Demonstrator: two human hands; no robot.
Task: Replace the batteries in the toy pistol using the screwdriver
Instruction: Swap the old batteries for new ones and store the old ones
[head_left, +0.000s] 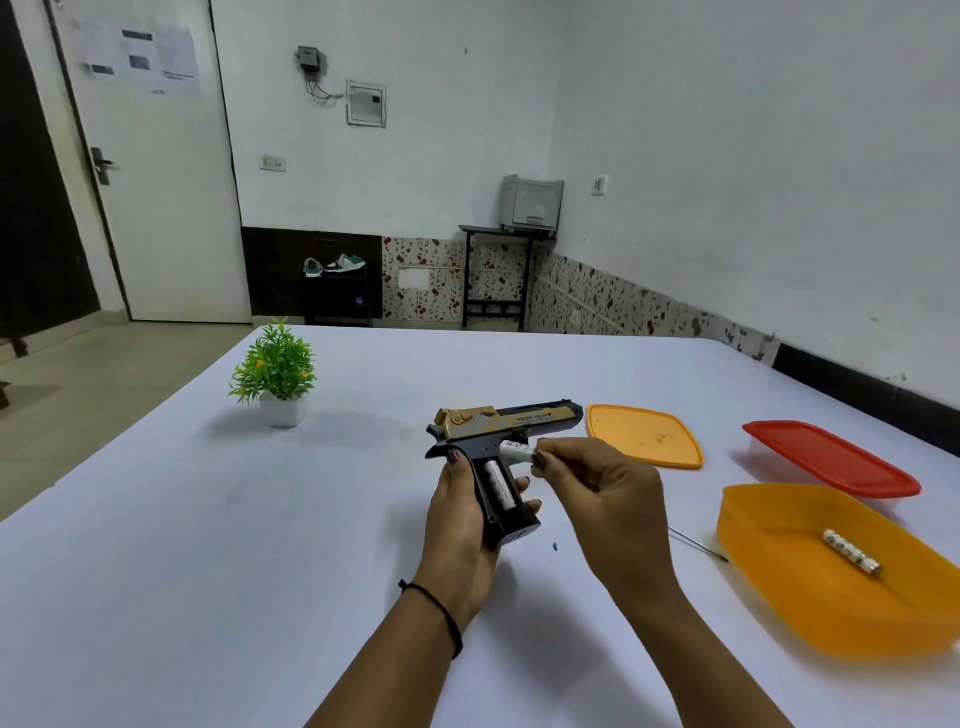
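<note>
My left hand grips the handle of a black and gold toy pistol, held above the table with its barrel pointing right. The battery bay in the grip is uncovered, and one white battery lies inside it. My right hand pinches a second white battery by its end, just above the bay beside the trigger area. A thin screwdriver lies on the table to the right, partly hidden behind the orange tub.
An orange tub at the right holds one more battery. Behind it sit a red-lidded container and a loose orange lid. A small potted plant stands at the left. A tiny dark speck lies near the pistol's base.
</note>
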